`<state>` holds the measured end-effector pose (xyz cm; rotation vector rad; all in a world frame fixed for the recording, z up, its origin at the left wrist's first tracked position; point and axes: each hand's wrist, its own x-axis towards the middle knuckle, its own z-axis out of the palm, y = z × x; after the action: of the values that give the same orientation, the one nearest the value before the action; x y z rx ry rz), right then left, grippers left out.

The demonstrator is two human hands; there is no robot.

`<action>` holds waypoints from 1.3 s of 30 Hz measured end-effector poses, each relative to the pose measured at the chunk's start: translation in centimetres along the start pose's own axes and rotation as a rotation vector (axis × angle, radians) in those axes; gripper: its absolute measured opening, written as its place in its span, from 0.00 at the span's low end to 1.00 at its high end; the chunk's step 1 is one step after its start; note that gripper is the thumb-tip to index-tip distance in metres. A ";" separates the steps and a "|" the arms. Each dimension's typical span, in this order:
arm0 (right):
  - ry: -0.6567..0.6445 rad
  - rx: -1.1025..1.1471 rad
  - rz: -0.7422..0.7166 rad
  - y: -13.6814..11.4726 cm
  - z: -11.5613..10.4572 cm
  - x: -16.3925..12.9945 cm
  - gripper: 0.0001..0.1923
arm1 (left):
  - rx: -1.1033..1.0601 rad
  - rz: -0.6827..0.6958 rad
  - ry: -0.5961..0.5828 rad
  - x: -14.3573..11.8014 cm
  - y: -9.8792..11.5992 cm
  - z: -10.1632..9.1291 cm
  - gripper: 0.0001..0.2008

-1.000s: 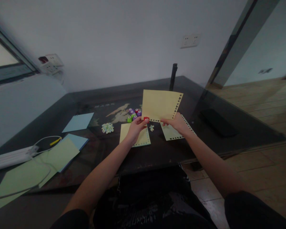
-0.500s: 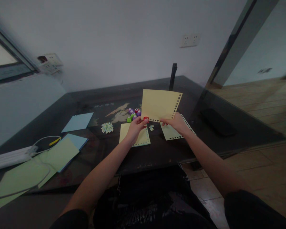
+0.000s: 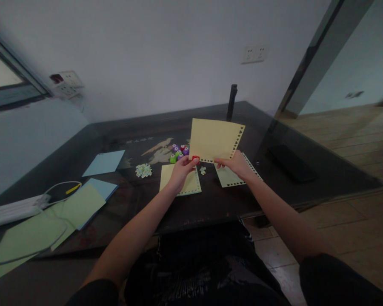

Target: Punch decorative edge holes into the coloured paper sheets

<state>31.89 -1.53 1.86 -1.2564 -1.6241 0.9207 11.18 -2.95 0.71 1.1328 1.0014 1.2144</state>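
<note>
A pale yellow sheet of paper [image 3: 214,138] is held up over the table, with small punched shapes along its right and lower edges. My left hand [image 3: 180,172] grips a small red craft punch [image 3: 195,158] at the sheet's lower left corner. At the lower right, my right hand [image 3: 238,165] pinches the sheet's bottom edge. Under my left hand lies a yellow sheet [image 3: 190,183] with a punched edge. Beneath my right hand is a pale punched sheet [image 3: 231,178]. A few paper cut-outs [image 3: 203,171] lie between these sheets.
Several colourful craft punches [image 3: 179,152] stand behind my left hand, beside a pile of paper cut-outs [image 3: 143,170]. Blue paper [image 3: 104,163], green paper [image 3: 83,204] and a white power strip [image 3: 17,210] with a cable lie at left. A black flat object [image 3: 292,163] lies at right.
The held sheet has shifted very slightly to the right. Both hands keep their grip and nearly the same place.
</note>
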 end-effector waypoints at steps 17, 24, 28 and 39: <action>-0.008 -0.007 -0.018 0.7 0.0 0.2 0.10 | 0.027 0.024 0.003 0.0 0.0 -0.1 0.15; -0.001 0.046 -0.025 0.6 -0.1 0.1 0.09 | 0.046 0.038 0.000 0.3 -0.3 -0.3 0.15; 0.000 0.025 -0.008 0.1 -0.1 -0.1 0.10 | 0.049 0.050 0.006 0.3 -0.3 -0.2 0.15; 0.008 0.032 -0.010 0.4 0.0 0.0 0.10 | 0.058 0.100 0.016 0.3 -0.2 -0.1 0.15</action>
<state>32.05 -1.40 1.47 -1.2282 -1.6017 0.9305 11.20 -2.68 0.48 1.2324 1.0075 1.2826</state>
